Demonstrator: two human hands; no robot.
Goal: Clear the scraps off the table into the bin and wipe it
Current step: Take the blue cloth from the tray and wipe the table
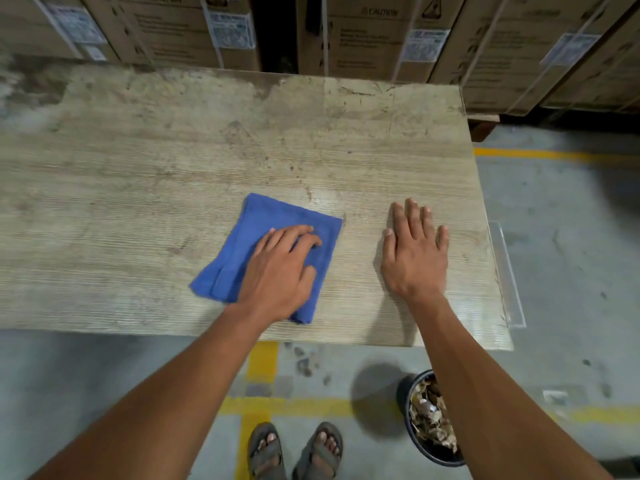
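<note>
A row of strapped cardboard boxes with caution prints and white labels stands along the far side, right behind the table, whose worn, pale wood-grain top fills most of the view and carries dark stains and scratches toward its far edge. Beneath and around it lies a grey concrete floor marked with yellow lines, some of the paint chipped near the table's front edge. On the floor just in front of the table's near right corner stands the bin, a dark round container holding dry brown leaf scraps; the person's right forearm crosses over part of it. A folded blue cloth lies flat on the table top near the front edge, a little right of centre. The left hand presses down on the cloth's near right part, palm down with fingers slightly bent and spread, pinning it to the wood rather than gripping it. The right hand lies flat and open on bare table to the right of the cloth, fingers extended, apart from the cloth and holding nothing. Two sandalled feet stand on the floor below the front edge, beside a yellow line
</note>
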